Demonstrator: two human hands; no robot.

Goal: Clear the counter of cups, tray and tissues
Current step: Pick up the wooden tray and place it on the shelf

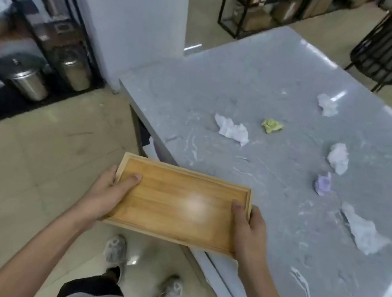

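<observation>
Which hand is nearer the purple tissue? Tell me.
Right. The right hand grips the tray's end beside the counter, below-left of the purple tissue; the left hand holds the far end, farther away.

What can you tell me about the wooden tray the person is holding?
The wooden tray is a flat rectangle of honey-coloured wood that looks like bamboo, with a low raised rim all around. It is empty, and a bright light glare shines on its middle. The left hand grips one short end and the right hand grips the other, thumbs resting inside. It is held roughly level, partly over the edge of the grey counter and partly over the floor.
</observation>
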